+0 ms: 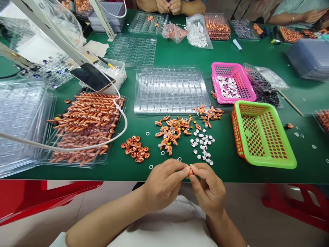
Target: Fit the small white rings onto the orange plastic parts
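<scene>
My left hand (164, 183) and my right hand (209, 187) meet at the table's front edge. Both are closed, their fingertips pinching one small orange part (190, 171) between them; most of it is hidden by the fingers. Just beyond them lies a loose pile of orange curved parts (168, 135) with yellow and grey bits. To its right are scattered small white discs with dark edges (204, 145). A cluster of copper-coloured round caps (135, 149) sits to the left, with a few thin white rings (151, 167) near my left hand.
A green basket (290, 154) stands at the right, a pink basket (249, 92) holding white pieces behind it. Clear trays (172, 91) lie mid-table. Stacked copper-coloured tubes (89, 113), a white cable (123, 128) and a phone (92, 77) are left. Co-workers' hands (168, 6) show across the table.
</scene>
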Action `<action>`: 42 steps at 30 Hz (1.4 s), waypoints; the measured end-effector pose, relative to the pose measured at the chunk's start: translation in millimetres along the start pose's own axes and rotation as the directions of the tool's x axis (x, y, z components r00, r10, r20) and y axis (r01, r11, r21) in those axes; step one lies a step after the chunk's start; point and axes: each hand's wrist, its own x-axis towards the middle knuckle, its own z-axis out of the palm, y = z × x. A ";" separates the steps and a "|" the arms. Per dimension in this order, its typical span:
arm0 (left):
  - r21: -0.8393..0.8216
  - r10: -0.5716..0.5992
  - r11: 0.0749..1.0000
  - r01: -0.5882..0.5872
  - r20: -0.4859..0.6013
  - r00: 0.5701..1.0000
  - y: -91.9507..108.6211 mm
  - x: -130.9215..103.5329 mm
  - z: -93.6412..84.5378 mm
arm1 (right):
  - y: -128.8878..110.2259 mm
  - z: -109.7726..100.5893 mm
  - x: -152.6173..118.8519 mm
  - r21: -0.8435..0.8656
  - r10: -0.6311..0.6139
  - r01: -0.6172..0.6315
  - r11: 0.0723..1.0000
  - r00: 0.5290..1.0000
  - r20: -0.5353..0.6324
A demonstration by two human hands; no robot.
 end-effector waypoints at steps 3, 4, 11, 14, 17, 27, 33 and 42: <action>0.014 -0.001 1.000 0.001 0.003 1.000 1.5 0.2 -0.6 | -1.3 0.0 -0.5 0.010 0.006 -0.006 1.000 1.000 0.000; 0.018 -0.002 1.000 0.002 0.001 1.000 1.8 0.0 -0.5 | -1.4 0.0 -0.6 0.008 0.004 -0.004 1.000 1.000 -0.005; 0.020 -0.001 1.000 0.001 0.016 1.000 2.3 -2.7 1.6 | -1.2 -0.3 0.2 -0.030 -0.065 0.064 0.998 0.997 -0.038; 0.010 0.003 1.000 -0.003 0.012 1.000 1.7 -4.0 2.0 | -0.2 0.4 -0.1 -0.036 -0.084 0.082 0.996 0.995 -0.046; 0.003 -0.012 1.000 0.012 0.022 1.000 1.0 -4.9 2.1 | 1.2 1.5 -1.4 -0.064 -0.093 0.089 0.994 0.994 -0.055; -0.047 -0.061 0.997 0.062 0.025 0.998 1.2 1.7 -0.3 | 4.5 -3.3 -3.9 -0.076 -0.083 0.079 0.994 0.995 -0.050; 0.025 -0.099 0.995 0.098 0.018 0.995 -0.3 6.1 -1.4 | 4.6 -6.7 -2.7 -0.140 -0.131 0.124 0.982 0.990 -0.045; -0.474 -0.566 0.635 0.610 0.252 0.785 5.7 12.9 0.9 | 8.9 -12.7 2.7 -0.323 -0.251 0.255 0.911 0.966 0.055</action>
